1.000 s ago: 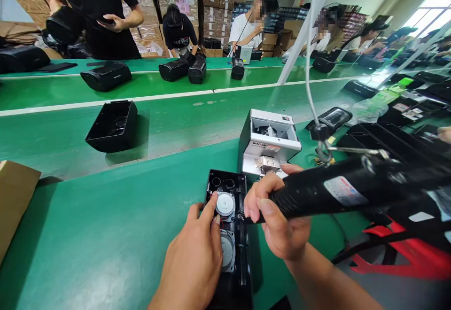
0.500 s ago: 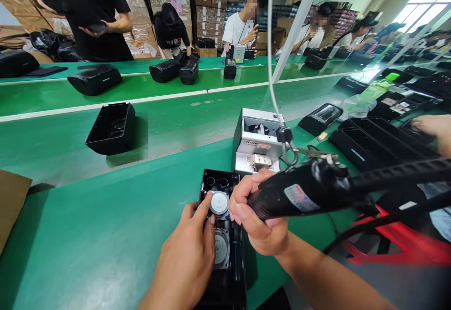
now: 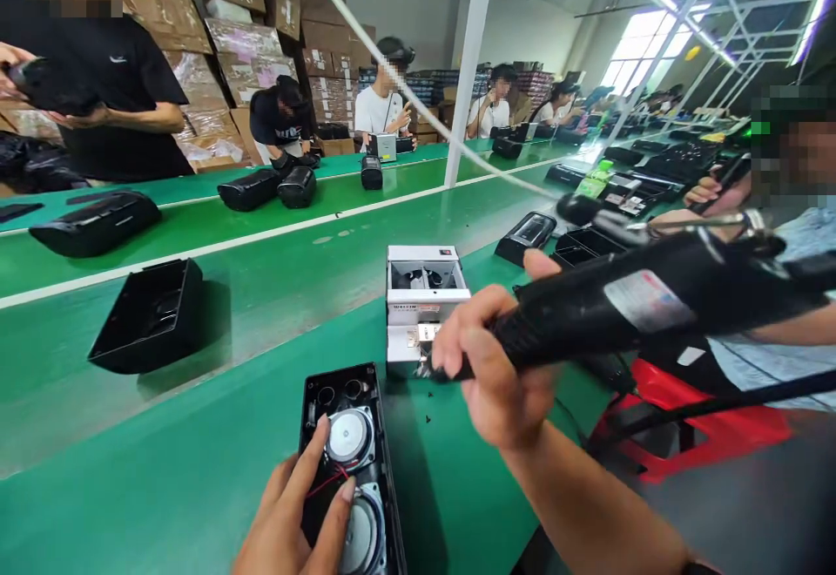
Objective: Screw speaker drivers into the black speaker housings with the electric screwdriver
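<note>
My right hand (image 3: 500, 357) is wrapped around a black electric screwdriver (image 3: 588, 305), which lies nearly level. Its tip end points left, at the front of a white screw feeder (image 3: 424, 279); hand and glare hide whether they touch. Below on the left is an open black speaker housing (image 3: 385, 488) with two round silver speakers, an upper one (image 3: 348, 436) and a lower one (image 3: 362, 531). Over it rests my left hand (image 3: 293, 505), fingers spread. Its index fingertip touches the upper speaker's edge, its thumb the lower one. A red wire (image 3: 326, 481) runs between the speakers.
Two small dark screws (image 3: 428, 407) lie by the feeder. An empty black housing (image 3: 150, 314) sits on the green belt (image 3: 274, 296). A cable hangs to the screwdriver. A person sits at right near a red stool (image 3: 692, 427); others work across the line.
My right hand has moved the screwdriver up from beside the speakers to the feeder's front. My left hand stays on the housing. The camera view has swung right and upward.
</note>
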Tool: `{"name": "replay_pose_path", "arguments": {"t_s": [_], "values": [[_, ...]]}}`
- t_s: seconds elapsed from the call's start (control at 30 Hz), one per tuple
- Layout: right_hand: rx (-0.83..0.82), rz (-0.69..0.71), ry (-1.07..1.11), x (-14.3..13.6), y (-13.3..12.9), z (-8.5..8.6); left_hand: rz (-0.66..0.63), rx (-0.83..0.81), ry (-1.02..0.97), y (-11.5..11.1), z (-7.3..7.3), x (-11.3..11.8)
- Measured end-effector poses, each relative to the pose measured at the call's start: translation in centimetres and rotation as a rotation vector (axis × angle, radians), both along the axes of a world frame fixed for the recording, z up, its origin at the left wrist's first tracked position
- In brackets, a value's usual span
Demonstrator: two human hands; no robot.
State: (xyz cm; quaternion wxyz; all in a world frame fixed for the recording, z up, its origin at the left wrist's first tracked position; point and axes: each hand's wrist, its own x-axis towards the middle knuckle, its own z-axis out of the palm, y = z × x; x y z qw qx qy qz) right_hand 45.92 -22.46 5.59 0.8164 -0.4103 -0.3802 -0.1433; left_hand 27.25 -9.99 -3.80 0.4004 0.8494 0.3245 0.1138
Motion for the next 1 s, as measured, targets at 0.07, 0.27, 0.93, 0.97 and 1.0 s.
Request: {"name": "replay_pose_path", "arguments": {"t_s": [0.07, 0.27, 0.93, 0.97, 1.0], "values": [[-0.074, -0.099, -0.062, 1.9, -0.3, 0.0, 0.018, -0.036, 0.000, -0.4, 0.4, 0.2], [-0.209, -0.140, -0.012, 3.5, 0.4, -0.9, -0.068, -0.125, 0.060, -0.1, 0.9, 0.1], [-0.239, 0.354, 0.285, -3.7, 2.1, -2.9, -0.098, -0.121, 0.103, -0.3, 1.6, -0.3], [-0.252, 0.356, 0.287, -3.6, 2.2, -3.2, -0.098, -0.125, 0.113, -0.3, 1.6, -0.3], [-0.258, 0.358, 0.291, -3.6, 2.2, -3.4, -0.103, -0.128, 0.123, -0.3, 1.6, -0.3]]}}
